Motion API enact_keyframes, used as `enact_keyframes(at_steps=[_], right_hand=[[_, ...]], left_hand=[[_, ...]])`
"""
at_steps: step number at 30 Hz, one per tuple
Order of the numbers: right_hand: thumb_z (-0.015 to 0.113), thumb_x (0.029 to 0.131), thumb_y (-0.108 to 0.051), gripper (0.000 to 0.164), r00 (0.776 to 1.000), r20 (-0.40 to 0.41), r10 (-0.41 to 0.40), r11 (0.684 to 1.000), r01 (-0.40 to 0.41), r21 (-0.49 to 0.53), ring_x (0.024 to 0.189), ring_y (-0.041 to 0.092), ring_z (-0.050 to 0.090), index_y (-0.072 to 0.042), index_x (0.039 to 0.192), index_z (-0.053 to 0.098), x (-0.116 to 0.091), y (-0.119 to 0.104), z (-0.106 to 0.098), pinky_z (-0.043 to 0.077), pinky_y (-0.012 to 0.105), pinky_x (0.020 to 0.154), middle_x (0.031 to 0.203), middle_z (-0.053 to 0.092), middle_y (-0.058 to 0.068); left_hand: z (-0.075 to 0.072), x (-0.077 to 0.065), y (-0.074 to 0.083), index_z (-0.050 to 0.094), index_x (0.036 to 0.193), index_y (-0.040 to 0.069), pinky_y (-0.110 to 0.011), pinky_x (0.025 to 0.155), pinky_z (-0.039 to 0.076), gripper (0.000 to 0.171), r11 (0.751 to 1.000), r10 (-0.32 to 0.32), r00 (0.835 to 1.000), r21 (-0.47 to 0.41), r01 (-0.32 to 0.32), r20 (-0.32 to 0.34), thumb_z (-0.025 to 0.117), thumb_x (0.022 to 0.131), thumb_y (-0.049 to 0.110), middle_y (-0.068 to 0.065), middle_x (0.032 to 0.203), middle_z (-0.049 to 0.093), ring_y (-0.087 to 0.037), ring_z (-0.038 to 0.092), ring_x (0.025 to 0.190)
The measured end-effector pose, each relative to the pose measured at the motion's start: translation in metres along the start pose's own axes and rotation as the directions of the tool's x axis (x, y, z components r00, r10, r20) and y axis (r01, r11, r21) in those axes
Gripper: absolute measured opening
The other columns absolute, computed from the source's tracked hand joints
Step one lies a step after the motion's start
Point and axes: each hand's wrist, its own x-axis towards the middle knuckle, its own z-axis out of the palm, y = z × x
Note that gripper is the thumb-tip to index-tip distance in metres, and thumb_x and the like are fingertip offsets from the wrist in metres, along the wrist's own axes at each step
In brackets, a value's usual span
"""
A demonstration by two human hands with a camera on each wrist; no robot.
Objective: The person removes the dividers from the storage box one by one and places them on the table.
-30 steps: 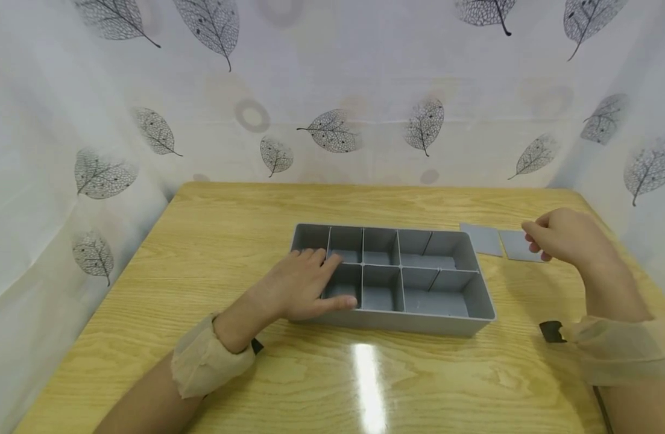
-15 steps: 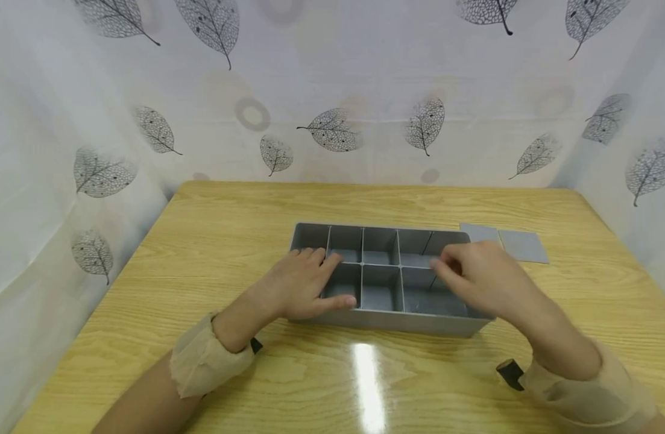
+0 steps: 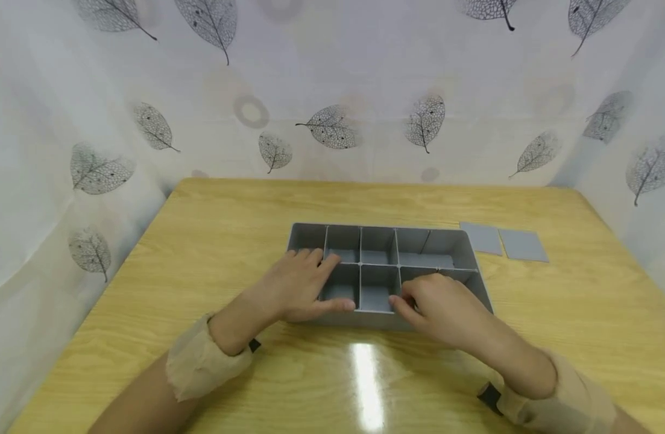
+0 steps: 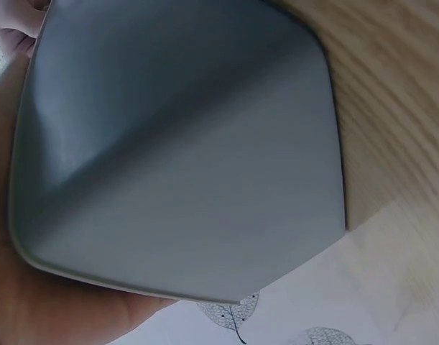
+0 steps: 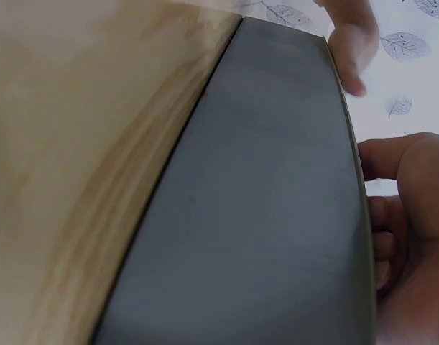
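Note:
A long grey organizer box [image 3: 343, 320] with thin dividers lies across the table. My left hand [image 3: 299, 286] rests over the box's left end, fingers spread across the top and thumb along the front rim. In the left wrist view, the box's end wall [image 4: 205, 194] hides most of that hand. My right hand [image 3: 446, 310] reaches over the front rim with bent fingers. Its thumb and forefinger pinch at a front-row divider [image 3: 400, 278], mostly covered by the hand. In the right wrist view, the front wall [image 5: 255, 194] stands before the curled fingers [image 5: 384, 244].
Two flat grey square plates [image 3: 481, 238] lie side by side on the wooden table [image 3: 229, 211], just beyond the box's right end. A white curtain [image 3: 375, 72] printed with leaves hangs behind the table and at both sides.
My right hand has come from above the grey plates on the right, leftward and nearer, down to the box's front row. The left hand has stayed on the left end.

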Motion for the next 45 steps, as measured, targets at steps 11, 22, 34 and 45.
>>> enact_keyframes(at_steps=[11, 22, 34, 45], right_hand=[[0.055, 0.084, -0.018, 0.042, 0.993, -0.117, 0.013, 0.997, -0.004, 0.078, 0.039, -0.003, 0.022, -0.023, 0.048, 0.033, 0.006, 0.001, 0.010, 0.024, 0.021, 0.039, 0.042, 0.021, -0.018], [0.056, 0.078, -0.013, 0.041, 0.966, -0.259, -0.001, 0.994, 0.029, 0.104, 0.038, -0.005, 0.018, -0.025, 0.046, 0.034, 0.005, 0.002, 0.006, 0.022, 0.020, 0.038, 0.041, 0.023, -0.019], [0.055, 0.079, -0.012, 0.043, 0.967, -0.253, -0.022, 0.995, 0.046, 0.093, 0.039, -0.004, 0.016, -0.025, 0.045, 0.033, 0.005, -0.001, -0.015, 0.020, 0.020, 0.039, 0.041, 0.022, -0.018], [0.056, 0.080, -0.017, 0.044, 0.988, -0.155, 0.011, 0.998, -0.003, 0.057, 0.038, -0.003, 0.015, -0.023, 0.043, 0.031, 0.010, -0.008, -0.028, 0.021, 0.021, 0.040, 0.040, 0.018, -0.018]], left_hand=[[0.000, -0.003, 0.001, 0.036, 0.136, 0.011, -0.041, 0.082, 0.045, 0.106, 0.999, 0.006, 1.000, 0.046, -0.005, -0.022, 0.011, 0.070, 0.090, -0.011, 0.112, 0.054, -0.026, 0.052, 0.097], [0.002, -0.001, 0.002, 0.036, 0.136, 0.011, -0.042, 0.084, 0.045, 0.107, 0.999, 0.013, 0.999, 0.032, -0.011, -0.044, 0.011, 0.070, 0.090, -0.012, 0.114, 0.054, -0.026, 0.053, 0.098], [0.001, 0.002, 0.003, 0.036, 0.137, 0.011, -0.043, 0.089, 0.043, 0.108, 1.000, 0.013, 1.000, 0.023, -0.012, -0.018, 0.009, 0.069, 0.091, -0.014, 0.121, 0.053, -0.028, 0.051, 0.105], [-0.002, 0.000, 0.003, 0.036, 0.135, 0.011, -0.042, 0.085, 0.044, 0.107, 0.999, 0.010, 1.000, 0.030, -0.010, -0.006, 0.009, 0.069, 0.091, -0.013, 0.116, 0.054, -0.026, 0.052, 0.099]])
